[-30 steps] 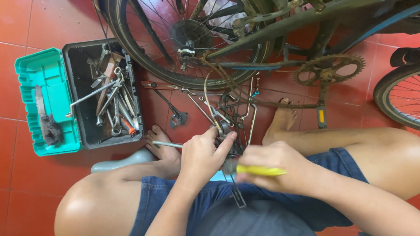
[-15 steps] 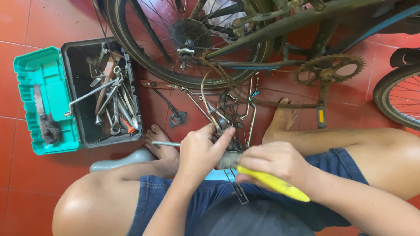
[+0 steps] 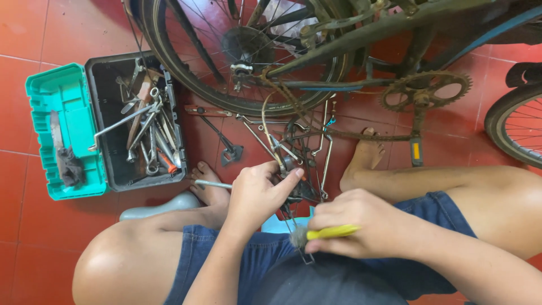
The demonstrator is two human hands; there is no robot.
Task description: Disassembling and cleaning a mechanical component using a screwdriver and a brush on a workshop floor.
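Between the person's bare knees, low in the head view, the left hand pinches a small dark metal bicycle part with thumb and forefinger closed on it. At about 4 o'clock from it, the right hand is closed round a yellow-handled brush, whose bristled end points toward 9 o'clock, just below the part. Thin metal rods and cables fan out from the part toward 12 o'clock, lying on the red tiled floor. Beyond them stands a bicycle's rear wheel, with the rusty chainring at 2 o'clock. At 9 o'clock sits an open toolbox full of spanners, its teal lid laid beside it.
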